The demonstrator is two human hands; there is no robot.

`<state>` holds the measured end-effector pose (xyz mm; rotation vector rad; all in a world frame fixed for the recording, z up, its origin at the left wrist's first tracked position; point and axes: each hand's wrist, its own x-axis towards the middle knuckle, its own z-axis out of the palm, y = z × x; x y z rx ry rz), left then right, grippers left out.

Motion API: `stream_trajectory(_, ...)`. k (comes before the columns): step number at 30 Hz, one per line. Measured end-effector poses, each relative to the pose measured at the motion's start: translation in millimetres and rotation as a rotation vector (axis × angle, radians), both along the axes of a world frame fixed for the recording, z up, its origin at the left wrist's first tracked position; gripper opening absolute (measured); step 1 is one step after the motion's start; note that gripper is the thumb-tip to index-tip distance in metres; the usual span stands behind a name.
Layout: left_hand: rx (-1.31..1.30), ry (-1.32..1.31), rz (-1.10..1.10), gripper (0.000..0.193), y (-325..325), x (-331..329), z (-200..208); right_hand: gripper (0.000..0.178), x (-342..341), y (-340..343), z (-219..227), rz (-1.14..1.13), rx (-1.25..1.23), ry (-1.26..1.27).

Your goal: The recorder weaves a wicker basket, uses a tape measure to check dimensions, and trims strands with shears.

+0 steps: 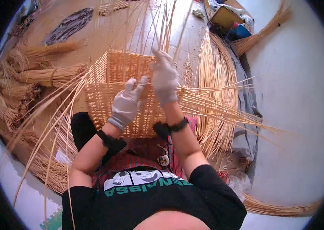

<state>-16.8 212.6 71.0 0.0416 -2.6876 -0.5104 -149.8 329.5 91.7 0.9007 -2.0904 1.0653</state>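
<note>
A square, open-topped wicker basket (pixel 97 92) of tan woven rods stands in front of me, over my lap. Long rods (pixel 133 28) rise from it, and others bend outward on both sides. My left hand (pixel 126 102), in a pale glove, lies against the near wall by the rim, two fingers stretched and apart. My right hand (pixel 164 78), also gloved, is raised at the near right part of the rim. Its fingers are slightly blurred and seem closed around upright wicker rods (pixel 166 34); the palm side is hidden.
Bundles of thin rods (pixel 51 74) lie at the left. A spread of long rods (pixel 217 88) rests on grey cloth (pixel 249 115) at the right. Beyond it are a box (pixel 227 18) and another tied bundle (pixel 263 32). Patterned red cloth (pixel 131 157) covers my lap.
</note>
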Motion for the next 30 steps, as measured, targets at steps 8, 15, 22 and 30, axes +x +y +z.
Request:
stream_trajectory(8, -0.376, 0.027, 0.056, 0.062, 1, -13, -12, 0.042, 30, 84, -26, 0.021, -0.735, -0.579)
stream_trajectory(15, -0.152, -0.232, -0.1, 0.055, 88, -60, 3, 0.033, 8, 118, 2, -0.737, 0.349, 0.22)
stream_trajectory(22, -0.11, -0.111, -0.155, 0.049, 81, -65, -3, 0.029, 6, 120, -54, -0.645, 0.395, 0.052)
stream_trajectory(30, 0.327, 0.353, -0.244, 0.034, -42, 31, -12, 0.025, 44, 101, -22, -0.471, -0.024, -0.005)
